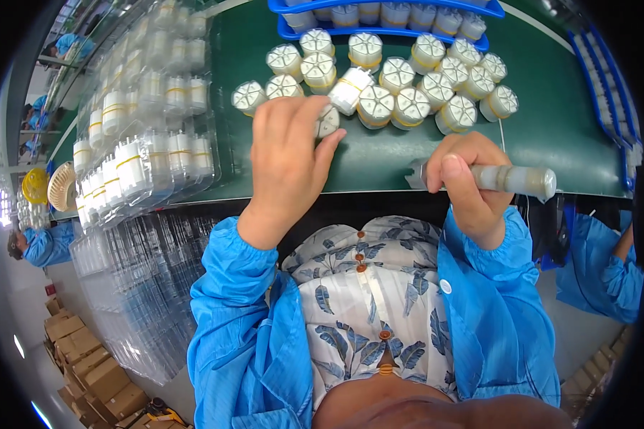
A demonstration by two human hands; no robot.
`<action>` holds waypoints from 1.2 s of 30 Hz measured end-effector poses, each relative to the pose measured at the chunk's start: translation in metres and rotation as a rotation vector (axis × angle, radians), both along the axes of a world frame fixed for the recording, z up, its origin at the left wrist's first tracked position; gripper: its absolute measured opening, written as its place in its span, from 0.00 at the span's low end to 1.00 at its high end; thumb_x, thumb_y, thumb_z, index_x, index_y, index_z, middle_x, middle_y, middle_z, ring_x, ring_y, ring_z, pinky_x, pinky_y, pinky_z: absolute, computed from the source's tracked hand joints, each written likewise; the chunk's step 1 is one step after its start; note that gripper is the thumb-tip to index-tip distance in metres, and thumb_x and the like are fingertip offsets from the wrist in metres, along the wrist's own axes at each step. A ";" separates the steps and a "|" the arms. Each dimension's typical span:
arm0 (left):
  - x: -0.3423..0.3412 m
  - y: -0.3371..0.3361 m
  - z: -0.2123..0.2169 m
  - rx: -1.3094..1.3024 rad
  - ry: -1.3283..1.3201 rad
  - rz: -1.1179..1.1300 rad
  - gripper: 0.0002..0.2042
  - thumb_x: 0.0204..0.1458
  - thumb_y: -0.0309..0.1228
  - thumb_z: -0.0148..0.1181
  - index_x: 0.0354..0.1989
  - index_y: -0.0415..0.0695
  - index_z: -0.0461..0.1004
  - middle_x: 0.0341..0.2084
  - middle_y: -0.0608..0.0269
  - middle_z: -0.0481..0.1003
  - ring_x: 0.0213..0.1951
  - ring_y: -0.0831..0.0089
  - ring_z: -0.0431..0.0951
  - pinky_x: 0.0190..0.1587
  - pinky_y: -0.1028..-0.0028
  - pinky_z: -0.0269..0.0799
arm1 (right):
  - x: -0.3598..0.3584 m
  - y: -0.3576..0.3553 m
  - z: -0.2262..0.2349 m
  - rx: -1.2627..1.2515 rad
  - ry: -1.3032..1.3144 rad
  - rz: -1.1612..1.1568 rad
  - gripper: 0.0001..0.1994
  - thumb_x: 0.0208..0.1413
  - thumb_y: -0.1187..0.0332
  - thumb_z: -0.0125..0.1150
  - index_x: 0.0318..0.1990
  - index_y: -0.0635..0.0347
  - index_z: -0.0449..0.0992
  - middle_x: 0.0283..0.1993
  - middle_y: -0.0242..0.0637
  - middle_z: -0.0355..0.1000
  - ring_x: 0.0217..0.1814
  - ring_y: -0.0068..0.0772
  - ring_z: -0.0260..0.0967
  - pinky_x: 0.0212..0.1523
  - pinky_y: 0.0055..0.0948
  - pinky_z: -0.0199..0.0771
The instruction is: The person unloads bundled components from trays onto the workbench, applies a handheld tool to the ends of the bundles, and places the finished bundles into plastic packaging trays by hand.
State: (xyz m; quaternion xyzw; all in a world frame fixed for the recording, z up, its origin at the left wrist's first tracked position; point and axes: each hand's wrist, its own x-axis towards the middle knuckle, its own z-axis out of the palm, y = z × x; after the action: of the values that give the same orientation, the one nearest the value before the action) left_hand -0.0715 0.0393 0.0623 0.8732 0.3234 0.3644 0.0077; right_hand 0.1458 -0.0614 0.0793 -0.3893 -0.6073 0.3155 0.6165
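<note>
My left hand (285,146) is closed round a white cylinder (328,121), whose flat segmented end faces up between fingers and thumb. In my right hand (472,182) is a tube-shaped tool (515,180), greyish and partly translucent with a brownish band, held roughly level. Its left end shows dark just past my fingers; the exact kind is unclear. Beyond my hands, several white cylinders (411,107) with yellow bands stand on the green table (379,161). One banded cylinder (350,89) leans over, close to my left fingertips.
At the left, clear plastic trays (147,161) hold rows of similar white cylinders. Blue trays (390,34) of cylinders sit at the far edge, and another blue tray (608,100) at the right. Cardboard boxes (107,379) lie lower left. Other people in blue work nearby.
</note>
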 end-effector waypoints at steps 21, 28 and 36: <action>0.016 -0.025 -0.026 -0.363 -0.314 -0.187 0.27 0.33 0.29 0.78 0.45 0.40 0.75 0.38 0.55 0.78 0.40 0.56 0.77 0.41 0.63 0.73 | -0.022 0.047 0.001 -0.097 -0.170 -0.032 0.10 0.65 0.71 0.54 0.29 0.61 0.70 0.25 0.31 0.70 0.27 0.17 0.64 0.27 0.21 0.63; 0.015 -0.032 -0.028 -0.361 -0.269 -0.105 0.27 0.33 0.27 0.78 0.45 0.39 0.74 0.41 0.54 0.75 0.42 0.55 0.76 0.41 0.64 0.73 | -0.028 0.047 0.001 -0.004 -0.328 -0.069 0.10 0.65 0.72 0.54 0.30 0.62 0.70 0.24 0.31 0.70 0.26 0.18 0.64 0.27 0.21 0.62; 0.013 -0.035 -0.027 -0.449 -0.405 -0.210 0.27 0.38 0.22 0.74 0.49 0.38 0.71 0.45 0.53 0.74 0.42 0.58 0.75 0.40 0.67 0.75 | -0.032 0.048 0.005 -0.014 -0.031 -0.117 0.10 0.59 0.72 0.62 0.26 0.61 0.71 0.20 0.27 0.65 0.22 0.16 0.60 0.21 0.24 0.56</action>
State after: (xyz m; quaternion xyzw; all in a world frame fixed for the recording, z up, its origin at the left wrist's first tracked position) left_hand -0.0580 0.0040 0.0353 0.7880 0.2959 0.4475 0.3019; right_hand 0.1142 -0.0139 0.0846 -0.4336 -0.5907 0.2770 0.6215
